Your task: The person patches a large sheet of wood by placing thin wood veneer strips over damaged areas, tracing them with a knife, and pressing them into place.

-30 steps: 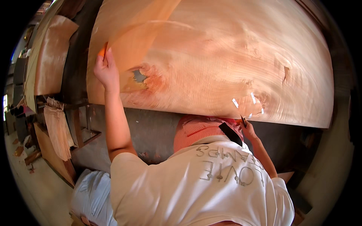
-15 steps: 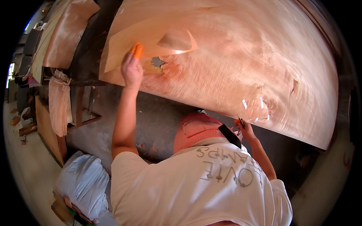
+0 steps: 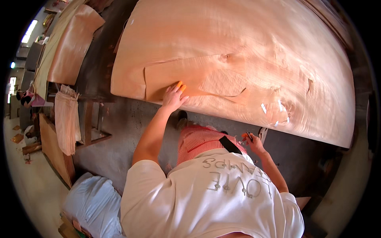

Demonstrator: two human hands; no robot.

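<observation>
My left hand [image 3: 173, 97] lies with fingers stretched out on a loose veneer piece [image 3: 168, 73], near the front edge of a large wood veneer sheet [image 3: 254, 33]. Orange covers sit on some of its fingertips. A curved cut line and a slightly lifted edge show at the right part of the loose piece. My right hand [image 3: 256, 147] is closed around a small dark tool [image 3: 249, 137], just off the sheet's front edge; fingers hide most of the tool, so its exact kind cannot be made out. Orange shows at those fingers too.
Short white tape strips [image 3: 263, 108] mark a patch at the sheet's right. Leftward hang a bundle of veneer strips [image 3: 66, 119] and a curved veneer sheet [image 3: 71, 47] on a stand. A stuffed pale plastic bag [image 3: 93, 204] rests at lower left beside a leaning board [image 3: 55, 146].
My left hand has come nearer and right, from raised to flat on the veneer piece. That piece has shifted right and now covers the sheet's hole. My right hand keeps the tool, slightly lower.
</observation>
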